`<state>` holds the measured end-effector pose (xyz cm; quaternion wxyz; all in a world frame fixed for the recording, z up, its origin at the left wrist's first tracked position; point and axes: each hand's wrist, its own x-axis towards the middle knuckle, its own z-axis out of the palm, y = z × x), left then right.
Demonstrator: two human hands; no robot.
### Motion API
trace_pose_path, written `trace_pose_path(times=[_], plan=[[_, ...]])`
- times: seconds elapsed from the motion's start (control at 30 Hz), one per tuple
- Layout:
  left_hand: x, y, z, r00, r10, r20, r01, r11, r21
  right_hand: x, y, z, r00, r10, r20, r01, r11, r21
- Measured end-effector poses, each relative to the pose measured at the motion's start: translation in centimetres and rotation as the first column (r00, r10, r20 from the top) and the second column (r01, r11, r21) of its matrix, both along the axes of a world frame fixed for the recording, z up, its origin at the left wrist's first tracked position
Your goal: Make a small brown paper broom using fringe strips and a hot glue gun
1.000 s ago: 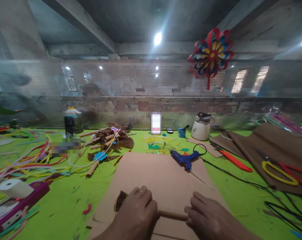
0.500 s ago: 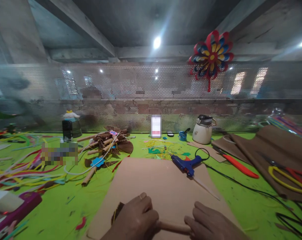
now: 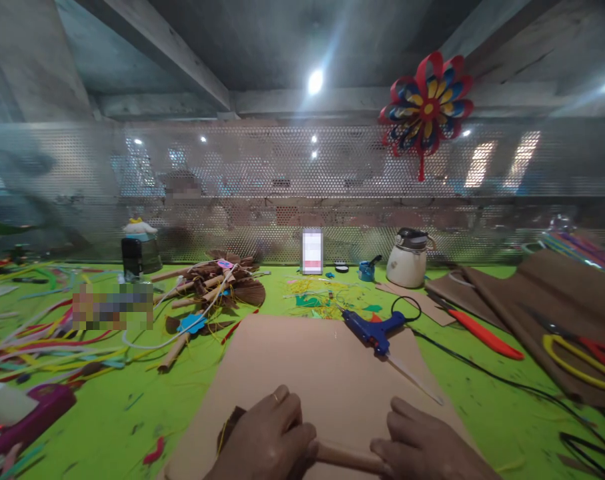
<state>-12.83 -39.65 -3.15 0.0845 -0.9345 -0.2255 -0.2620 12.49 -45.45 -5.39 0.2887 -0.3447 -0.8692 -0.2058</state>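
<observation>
Both my hands rest at the bottom of the head view on a brown cardboard sheet [image 3: 312, 353]. My left hand [image 3: 267, 437] is closed over the dark fringed end of a rolled paper stick [image 3: 345, 457]. My right hand [image 3: 422, 443] is curled over the stick's other end. The pale brown roll shows between the two hands. A blue glue gun [image 3: 372, 328] lies on the far right corner of the sheet, its black cord trailing off to the right.
On the green table [image 3: 132, 400], a heap of similar brown fringed sticks [image 3: 217, 283] lies back left, coloured paper strips [image 3: 37, 333] far left. A white kettle [image 3: 406, 257], an orange cutter [image 3: 487, 332], yellow-handled scissors [image 3: 582, 353] on brown sheets sit right. A paper pinwheel [image 3: 426, 107] hangs on the mesh screen.
The view tilted up a little, so my hands and the stick sit lower in the picture. My hands stayed on the stick throughout.
</observation>
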Motion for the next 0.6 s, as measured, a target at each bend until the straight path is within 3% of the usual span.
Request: trace_pose_path(times=[0.13, 0.23, 0.3, 0.43, 0.6], plan=[[0.0, 0.5, -1.4, 0.997, -0.083, -0.006, 0.083, 0.989, 0.121, 0.3, 0.3, -0.7, 1.000, 0.007, 0.014, -0.006, 0.999, -0.032], [-0.1, 0.2, -1.5, 0.996, -0.019, -0.084, 0.030, 0.990, 0.141, 0.3, 0.4, -1.1, 1.000, -0.002, 0.013, 0.002, 1.000, 0.022], [-0.1, -0.3, -1.0, 0.991, 0.041, -0.125, -0.025, 0.992, 0.127, 0.1, 0.4, -1.2, 1.000, -0.021, 0.018, 0.020, 0.999, 0.041], [-0.2, -1.2, 0.6, 0.978, 0.040, -0.207, -0.030, 0.998, 0.054, -0.4, 0.2, -0.9, 0.998, -0.053, 0.042, 0.052, 0.998, 0.036], [0.0, -2.4, 2.6, 0.959, 0.083, -0.271, -0.100, 0.994, -0.049, -0.5, -0.1, -0.1, 1.000, 0.014, 0.006, -0.014, 0.999, 0.035]])
